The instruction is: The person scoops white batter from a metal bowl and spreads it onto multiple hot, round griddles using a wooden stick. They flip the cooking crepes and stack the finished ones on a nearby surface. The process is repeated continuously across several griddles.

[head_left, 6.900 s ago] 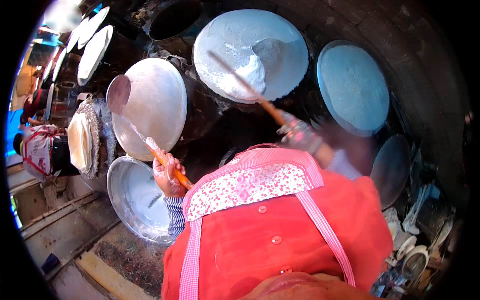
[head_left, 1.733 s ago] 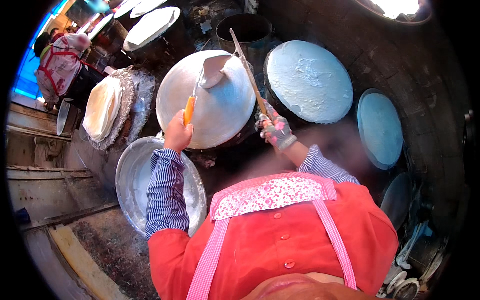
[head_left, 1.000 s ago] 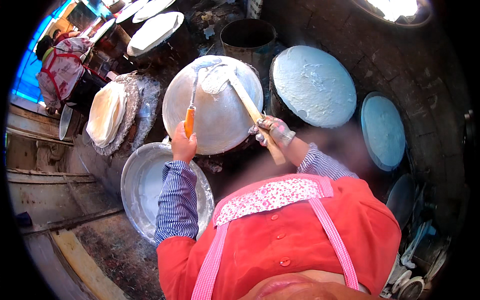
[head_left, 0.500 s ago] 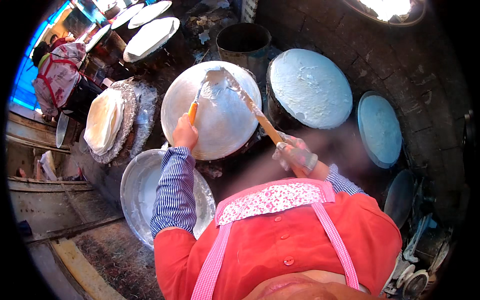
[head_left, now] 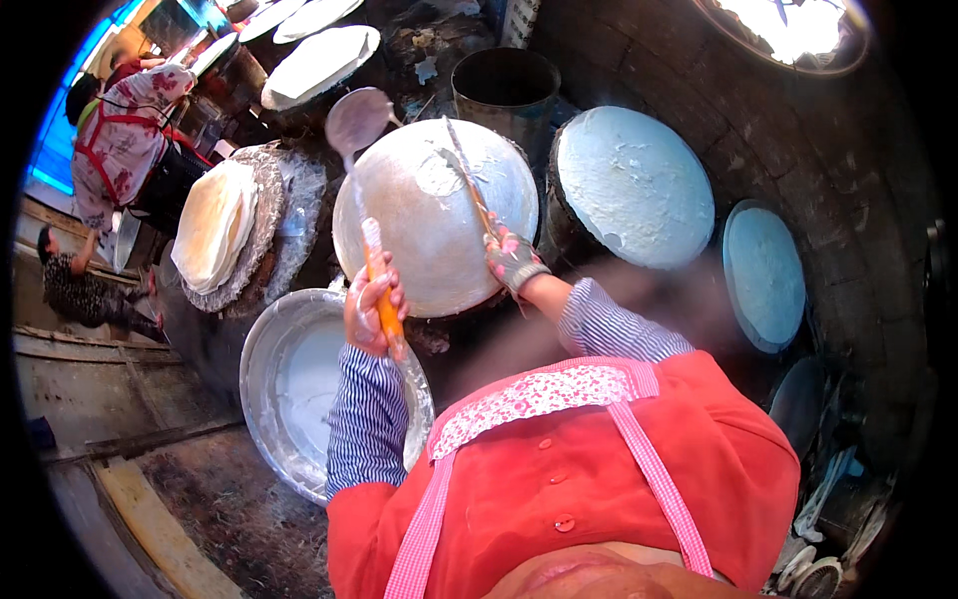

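Observation:
My left hand (head_left: 371, 304) grips a long ladle by its orange handle (head_left: 387, 317); the ladle's metal head (head_left: 361, 122) is raised near the upper left rim of the central round griddle (head_left: 419, 255). My gloved right hand (head_left: 514, 258) is closed on a thin wooden stick (head_left: 463, 168), which reaches over the griddle to a white batter patch (head_left: 437, 176) near its upper middle. Below the griddle, a wide metal basin (head_left: 267, 379) holds white liquid, partly hidden by my left forearm.
Batter-covered griddles (head_left: 634, 185) (head_left: 763, 275) stand right, stacked thin sheets (head_left: 210, 230) left. A dark drum (head_left: 504, 80) and more white-topped drums (head_left: 319, 60) are behind. Co-workers (head_left: 125, 140) work upper left; another person (head_left: 85, 290) is at the left.
The ladle head has lifted off the griddle's upper middle toward the upper left. My right hand has moved up and left with the stick. Another person has come into clear view at left.

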